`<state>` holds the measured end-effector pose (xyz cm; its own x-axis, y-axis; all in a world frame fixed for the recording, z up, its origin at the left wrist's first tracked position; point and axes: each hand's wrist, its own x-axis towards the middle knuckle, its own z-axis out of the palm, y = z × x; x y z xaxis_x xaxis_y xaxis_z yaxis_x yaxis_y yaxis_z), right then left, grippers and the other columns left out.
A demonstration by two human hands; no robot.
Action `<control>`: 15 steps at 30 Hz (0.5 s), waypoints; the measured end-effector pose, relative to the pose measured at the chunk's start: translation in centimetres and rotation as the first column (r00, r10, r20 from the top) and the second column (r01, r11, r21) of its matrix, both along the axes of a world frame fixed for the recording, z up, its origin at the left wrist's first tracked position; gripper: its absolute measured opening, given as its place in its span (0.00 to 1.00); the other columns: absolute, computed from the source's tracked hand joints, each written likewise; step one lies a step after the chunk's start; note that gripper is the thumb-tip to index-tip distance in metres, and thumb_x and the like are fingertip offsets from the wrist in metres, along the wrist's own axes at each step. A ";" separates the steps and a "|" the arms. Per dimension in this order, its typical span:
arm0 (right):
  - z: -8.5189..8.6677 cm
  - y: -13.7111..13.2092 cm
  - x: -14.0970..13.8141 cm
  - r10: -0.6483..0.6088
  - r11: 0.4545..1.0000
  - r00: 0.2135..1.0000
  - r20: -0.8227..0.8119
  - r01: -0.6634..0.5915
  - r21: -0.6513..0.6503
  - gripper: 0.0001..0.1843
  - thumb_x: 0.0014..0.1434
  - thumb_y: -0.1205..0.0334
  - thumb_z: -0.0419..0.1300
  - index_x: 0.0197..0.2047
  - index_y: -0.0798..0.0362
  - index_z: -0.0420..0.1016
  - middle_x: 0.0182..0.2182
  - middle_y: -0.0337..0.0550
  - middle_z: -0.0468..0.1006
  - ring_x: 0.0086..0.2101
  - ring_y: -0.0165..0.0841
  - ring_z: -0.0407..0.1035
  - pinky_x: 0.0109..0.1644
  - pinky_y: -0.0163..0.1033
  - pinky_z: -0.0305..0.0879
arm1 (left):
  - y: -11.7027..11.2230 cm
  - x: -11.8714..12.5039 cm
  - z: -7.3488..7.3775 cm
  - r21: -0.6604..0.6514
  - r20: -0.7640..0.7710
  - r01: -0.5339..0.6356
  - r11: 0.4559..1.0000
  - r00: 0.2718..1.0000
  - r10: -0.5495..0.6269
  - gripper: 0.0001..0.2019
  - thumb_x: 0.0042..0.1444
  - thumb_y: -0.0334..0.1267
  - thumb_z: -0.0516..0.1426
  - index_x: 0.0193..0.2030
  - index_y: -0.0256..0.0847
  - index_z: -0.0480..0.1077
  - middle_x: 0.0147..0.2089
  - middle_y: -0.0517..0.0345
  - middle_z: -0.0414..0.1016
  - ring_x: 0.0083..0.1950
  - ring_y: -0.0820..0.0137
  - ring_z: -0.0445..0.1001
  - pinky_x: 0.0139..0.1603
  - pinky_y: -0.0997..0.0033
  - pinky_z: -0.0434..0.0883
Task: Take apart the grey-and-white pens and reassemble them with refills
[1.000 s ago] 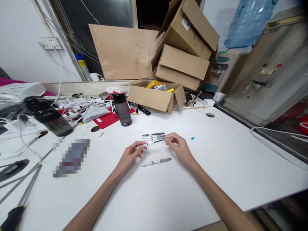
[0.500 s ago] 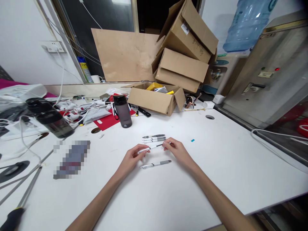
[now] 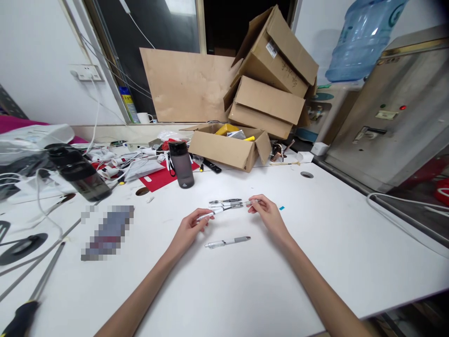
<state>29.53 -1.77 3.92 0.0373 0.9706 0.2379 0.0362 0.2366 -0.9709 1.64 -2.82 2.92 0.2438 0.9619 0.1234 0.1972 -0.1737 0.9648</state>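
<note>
The pen (image 3: 219, 211) is held just above the middle of the table (image 3: 245, 290), lying crosswise with its dark tip toward the right. The left hand (image 3: 189, 230) pinches its white end between thumb and fingertips, the other fingers curled under. The right hand (image 3: 269, 216) is closed in a fingertip pinch on a short grey piece (image 3: 254, 202) just past the pen's tip; I cannot tell whether the two touch.

Just beyond the pen, a few more pens (image 3: 224, 201) lie side by side on the table, parallel to it. One grey-gripped spare pen (image 3: 228, 242) lies alone between the two wrists, closer to the near edge. A small blue scrap (image 3: 281, 208) sits just right of the right hand.

Toward the far edge stand a dark bottle (image 3: 181, 164) and an open box (image 3: 224, 150), with more boxes (image 3: 270, 89) stacked behind it. A second bottle (image 3: 80, 174) lies tilted amid cables at the left edge. A screwdriver (image 3: 21, 318) lies at the near left corner.
</note>
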 end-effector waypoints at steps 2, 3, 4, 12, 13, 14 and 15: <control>0.1 -0.1 -0.2 0.015 1.000 1.000 0.003 -0.015 0.003 0.21 0.57 0.41 0.64 0.41 0.51 0.75 0.33 0.46 0.81 0.34 0.38 0.76 0.42 0.44 0.71 | 0.0 0.0 0.0 0.001 -0.002 0.004 1.000 1.000 -0.004 0.17 0.63 0.49 0.58 0.52 0.43 0.75 0.49 0.51 0.80 0.41 0.66 0.74 0.41 0.70 0.71; 0.1 -0.2 -0.3 0.020 1.000 1.000 0.008 -0.020 0.001 0.21 0.57 0.40 0.64 0.41 0.51 0.75 0.32 0.46 0.81 0.34 0.38 0.76 0.42 0.43 0.71 | 0.0 0.0 0.0 0.001 -0.003 0.006 1.000 1.000 -0.006 0.17 0.63 0.50 0.58 0.52 0.43 0.75 0.49 0.51 0.80 0.40 0.66 0.74 0.41 0.70 0.71; 0.0 -0.2 -0.4 0.023 1.000 1.000 0.013 -0.023 -0.002 0.22 0.57 0.40 0.64 0.41 0.51 0.75 0.31 0.45 0.81 0.35 0.39 0.76 0.41 0.43 0.71 | 0.0 0.0 0.0 0.001 -0.003 0.008 1.000 1.000 -0.008 0.17 0.63 0.50 0.58 0.53 0.43 0.75 0.48 0.51 0.80 0.40 0.66 0.73 0.41 0.70 0.71; -0.4 -0.2 -0.5 0.050 0.999 0.998 0.045 -0.050 -0.009 0.20 0.60 0.43 0.63 0.42 0.52 0.74 0.32 0.45 0.79 0.34 0.37 0.73 0.42 0.42 0.68 | 0.1 0.0 -0.3 -0.008 -0.003 0.035 0.999 0.999 -0.035 0.17 0.63 0.49 0.58 0.53 0.42 0.75 0.47 0.52 0.79 0.39 0.67 0.72 0.40 0.71 0.71; -0.4 -0.2 -0.5 0.054 0.999 0.997 0.052 -0.053 -0.010 0.19 0.61 0.43 0.62 0.42 0.52 0.74 0.32 0.44 0.79 0.34 0.37 0.72 0.43 0.42 0.67 | 0.1 0.1 -0.3 -0.011 -0.002 0.039 0.999 0.999 -0.039 0.17 0.63 0.49 0.58 0.53 0.42 0.75 0.47 0.52 0.79 0.39 0.68 0.72 0.40 0.71 0.71; -0.4 -0.3 -0.5 0.056 0.998 0.997 0.059 -0.056 -0.010 0.18 0.61 0.44 0.62 0.42 0.52 0.74 0.32 0.44 0.79 0.34 0.36 0.72 0.43 0.42 0.67 | 0.1 0.1 -0.3 -0.013 -0.001 0.042 0.999 0.999 -0.042 0.17 0.63 0.49 0.58 0.53 0.42 0.74 0.47 0.52 0.79 0.39 0.67 0.72 0.40 0.71 0.71; -0.3 -0.4 -0.5 0.059 0.998 0.996 0.066 -0.058 -0.009 0.18 0.62 0.45 0.61 0.42 0.52 0.74 0.32 0.43 0.79 0.35 0.36 0.72 0.44 0.42 0.67 | 0.1 0.2 -0.3 -0.014 0.001 0.043 0.999 0.999 -0.043 0.17 0.63 0.49 0.58 0.52 0.41 0.74 0.47 0.52 0.79 0.39 0.67 0.72 0.40 0.71 0.71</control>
<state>29.03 -2.14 3.57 -0.0354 0.9723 0.2310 0.0870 0.2333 -0.9685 1.79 -2.74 2.66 0.2853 0.9521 0.1102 0.1891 -0.1686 0.9674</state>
